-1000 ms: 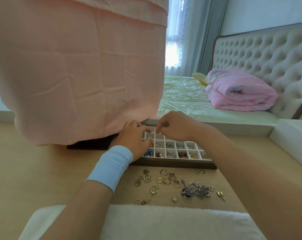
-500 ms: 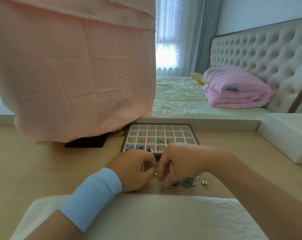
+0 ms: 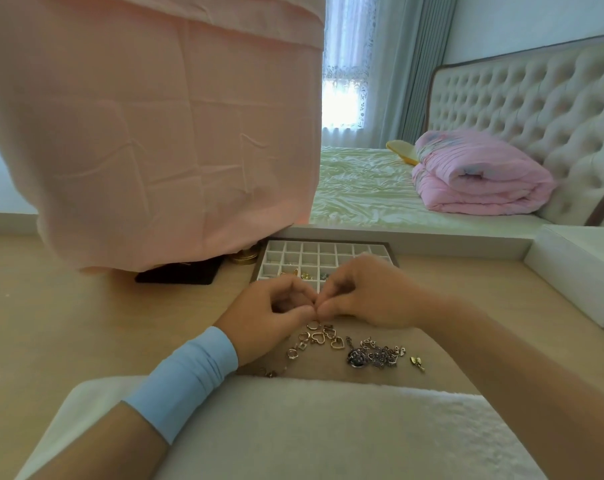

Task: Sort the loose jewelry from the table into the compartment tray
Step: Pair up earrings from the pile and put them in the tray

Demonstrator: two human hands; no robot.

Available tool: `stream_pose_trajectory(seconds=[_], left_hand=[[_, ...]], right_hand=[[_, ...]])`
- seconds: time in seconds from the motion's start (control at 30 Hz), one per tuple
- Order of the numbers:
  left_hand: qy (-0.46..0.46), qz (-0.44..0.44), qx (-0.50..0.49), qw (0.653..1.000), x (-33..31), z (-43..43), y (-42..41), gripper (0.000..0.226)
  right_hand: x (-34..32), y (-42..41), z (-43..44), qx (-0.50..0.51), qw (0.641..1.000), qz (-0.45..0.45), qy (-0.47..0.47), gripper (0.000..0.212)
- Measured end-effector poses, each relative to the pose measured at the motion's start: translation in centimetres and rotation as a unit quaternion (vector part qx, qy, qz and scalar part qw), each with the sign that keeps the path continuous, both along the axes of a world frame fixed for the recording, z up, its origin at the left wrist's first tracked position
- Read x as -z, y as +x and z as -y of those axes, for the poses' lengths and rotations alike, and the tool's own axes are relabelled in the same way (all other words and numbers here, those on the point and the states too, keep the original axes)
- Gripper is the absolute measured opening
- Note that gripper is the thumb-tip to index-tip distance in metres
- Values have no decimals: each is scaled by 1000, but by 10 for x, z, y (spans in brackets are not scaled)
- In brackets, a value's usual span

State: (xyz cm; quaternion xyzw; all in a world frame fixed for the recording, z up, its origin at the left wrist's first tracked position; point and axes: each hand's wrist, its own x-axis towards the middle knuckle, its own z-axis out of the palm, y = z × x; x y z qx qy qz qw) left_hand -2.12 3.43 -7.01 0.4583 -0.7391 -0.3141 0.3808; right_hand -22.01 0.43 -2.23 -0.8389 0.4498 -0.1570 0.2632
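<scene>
The white compartment tray point(image 3: 293, 258) with a dark frame lies on the wooden table and holds small pieces in its nearer cells. Loose jewelry lies in front of it: gold heart charms and rings point(image 3: 319, 338), a tangled silver chain point(image 3: 373, 355) and a small gold piece point(image 3: 417, 362). My left hand point(image 3: 269, 315), with a blue wristband, and my right hand point(image 3: 366, 296) meet fingertip to fingertip just above the gold charms. Together they pinch a small gold ring point(image 3: 313, 324), mostly hidden by the fingers. The hands cover the tray's front edge.
A pink cloth point(image 3: 155, 133) hangs over the table's left back, with a black object point(image 3: 179, 273) and a gold round lid point(image 3: 245, 258) under it. A white fluffy cushion point(image 3: 293, 427) lies along the near edge. A white box point(image 3: 577, 271) stands at right, a bed behind.
Both hands left the tray's cells and came back to the loose pile. They now sit slightly raised over it with fingertips pinched together.
</scene>
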Motion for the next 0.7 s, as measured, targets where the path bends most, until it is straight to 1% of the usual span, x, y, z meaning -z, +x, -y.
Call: stream_pose_trajectory(seconds=[0.1,0.23,0.3,0.37,0.47,0.57,0.63,0.7], left_hand=[[14,-82,-35,996,-7,2,-1,18],[12,-143,-66,987,-21,5,-6,16],[14,-161,-85,983,-27,11,-7,15],[14,-161,-95,982,-34,19,-8,13],[19,-167,-83,982,-42,33,-10,12],[5,-170,-84,982,-44,48,-12,10],[-3,-160,-92,983,-40,59,-11,10],[-17,-121,-114,986,-31,71,-8,13]], right_hand=[[1,0,2,41,992,122,10,4],[5,6,5,95,964,241,64,5],[4,7,7,125,948,283,77,10],[2,7,9,139,941,300,70,14],[-1,8,16,146,937,312,61,11],[-4,8,26,153,937,309,46,11],[-4,8,33,153,941,299,45,13],[-4,11,46,157,954,255,19,15]])
